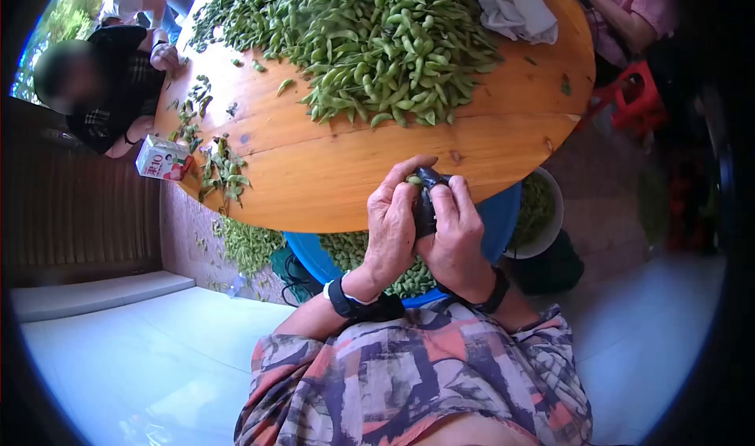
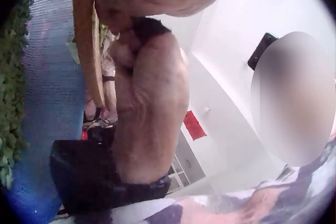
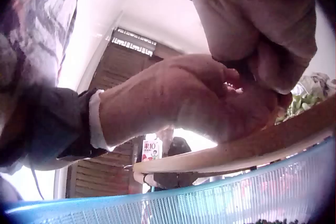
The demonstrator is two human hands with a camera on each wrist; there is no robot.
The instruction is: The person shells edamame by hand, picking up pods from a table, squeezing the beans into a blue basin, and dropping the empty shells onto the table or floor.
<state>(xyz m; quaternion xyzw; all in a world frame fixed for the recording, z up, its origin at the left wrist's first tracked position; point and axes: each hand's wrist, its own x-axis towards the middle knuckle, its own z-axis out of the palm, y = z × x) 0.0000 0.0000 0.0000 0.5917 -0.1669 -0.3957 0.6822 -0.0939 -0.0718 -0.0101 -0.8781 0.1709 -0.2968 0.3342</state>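
Observation:
Both hands meet over the near edge of the round wooden table (image 1: 346, 163). My left hand (image 1: 391, 222) pinches a green soybean pod (image 1: 414, 180) between thumb and forefinger. Close against it, my right hand (image 1: 458, 230) has its fingers curled in at the same pod. Dark, glossy black material (image 1: 425, 211) lies between the hands and around the fingertips; I cannot tell whether it is worn finger covers. Below the hands, a blue basin (image 1: 305, 259) holds green pods or beans. In the right wrist view, the left hand (image 3: 178, 95) reaches in from the left; fingers hide the pod.
A large heap of soybean pods (image 1: 385, 53) covers the table's far side, with a pale cloth (image 1: 511, 5) on it. Leafy scraps (image 1: 222, 171) and a drink carton (image 1: 163, 160) lie at the left. A white bucket (image 1: 554, 222) and red stool (image 1: 638, 100) stand right. Other people sit around.

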